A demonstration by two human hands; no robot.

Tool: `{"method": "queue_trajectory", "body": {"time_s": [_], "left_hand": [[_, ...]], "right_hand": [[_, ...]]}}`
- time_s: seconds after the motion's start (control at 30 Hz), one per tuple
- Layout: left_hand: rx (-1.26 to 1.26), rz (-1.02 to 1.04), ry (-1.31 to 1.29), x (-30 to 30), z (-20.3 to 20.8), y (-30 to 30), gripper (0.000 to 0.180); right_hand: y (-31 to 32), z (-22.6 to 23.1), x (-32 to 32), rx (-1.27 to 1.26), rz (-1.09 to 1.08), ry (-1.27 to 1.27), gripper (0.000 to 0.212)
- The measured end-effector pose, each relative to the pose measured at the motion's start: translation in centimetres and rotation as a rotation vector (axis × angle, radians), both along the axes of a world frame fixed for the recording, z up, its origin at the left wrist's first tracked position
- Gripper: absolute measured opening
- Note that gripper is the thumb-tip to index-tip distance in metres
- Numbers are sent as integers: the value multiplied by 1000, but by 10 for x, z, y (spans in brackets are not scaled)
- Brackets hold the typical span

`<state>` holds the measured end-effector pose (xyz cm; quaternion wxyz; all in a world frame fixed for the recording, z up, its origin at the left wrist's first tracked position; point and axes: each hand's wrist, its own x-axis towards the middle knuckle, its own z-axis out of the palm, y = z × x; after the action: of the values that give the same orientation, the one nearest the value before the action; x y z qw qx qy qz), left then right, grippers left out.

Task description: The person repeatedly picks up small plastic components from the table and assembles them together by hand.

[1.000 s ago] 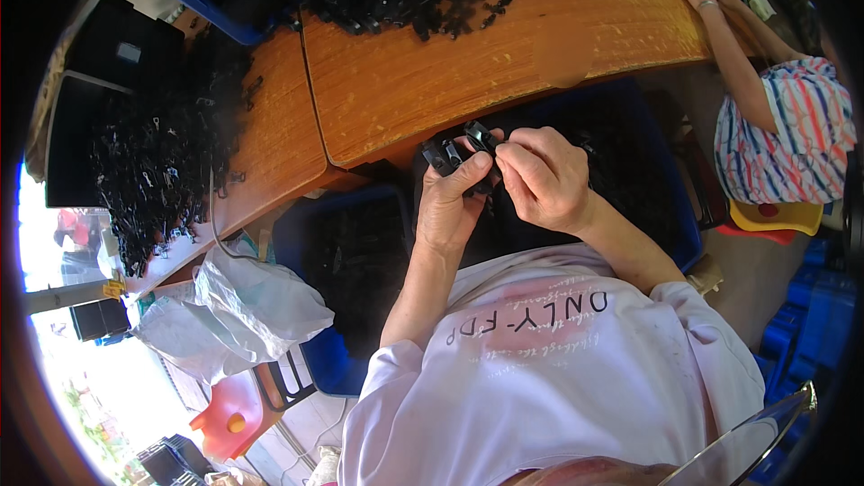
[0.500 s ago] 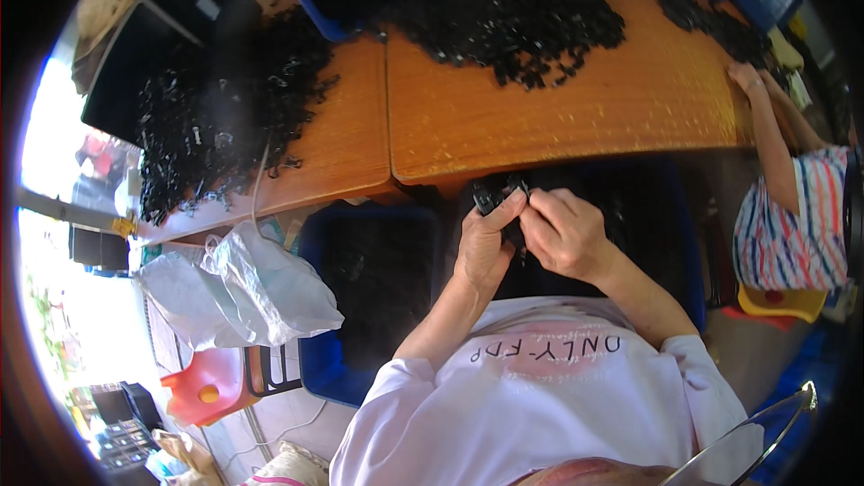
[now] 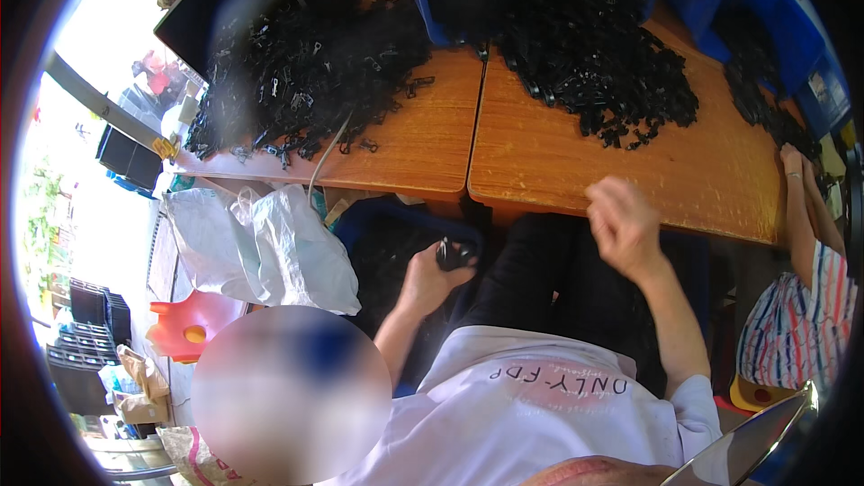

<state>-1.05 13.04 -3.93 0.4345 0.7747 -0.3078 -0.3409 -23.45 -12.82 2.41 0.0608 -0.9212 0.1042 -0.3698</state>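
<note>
A: Where is the part, and how is it held?

B: The left hand (image 3: 430, 277) is closed around a small black plastic part (image 3: 454, 255), low beside the lap and over the dark blue bin (image 3: 378, 234) under the table (image 3: 576, 162). The right hand (image 3: 621, 225) is raised near the table edge, fingers loosely curled, with nothing visible in it.

A: Recommended handling for this step?

B: Keep the part directly above the bin opening before letting go, so it cannot bounce to the floor. Bring the free hand to the nearer black pile (image 3: 598, 72) without scattering loose pieces.

A: Appearance of the part?

B: Black, glossy, compact, irregular in outline; finer detail cannot be resolved.
</note>
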Motion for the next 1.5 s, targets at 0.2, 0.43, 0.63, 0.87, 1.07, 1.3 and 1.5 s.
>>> {"method": "queue_trajectory", "body": {"time_s": [0.2,0.43,0.63,0.87,1.07,1.3,1.5], "left_hand": [[-29,-203,-628,44,41,7,45],[-468,158,-707,127,92,-223,51],[-176,201,-984,205,76,-373,82],[-41,280,-1129,190,25,-388,54],[-67,135,-1148,144,25,-382,48],[-111,62,-1119,126,14,-343,52],[-171,28,-990,90,27,-308,49]], "right_hand": [[-84,-17,-6,29,-384,60,25],[-86,-28,-1,129,-397,47,20],[-94,-29,-1,71,-427,-39,17],[-92,-34,-3,151,-387,-43,7],[-88,-38,-19,227,-338,-25,10],[-91,-41,-9,191,-247,-15,11],[-98,-42,-9,203,-373,-34,15]]}}
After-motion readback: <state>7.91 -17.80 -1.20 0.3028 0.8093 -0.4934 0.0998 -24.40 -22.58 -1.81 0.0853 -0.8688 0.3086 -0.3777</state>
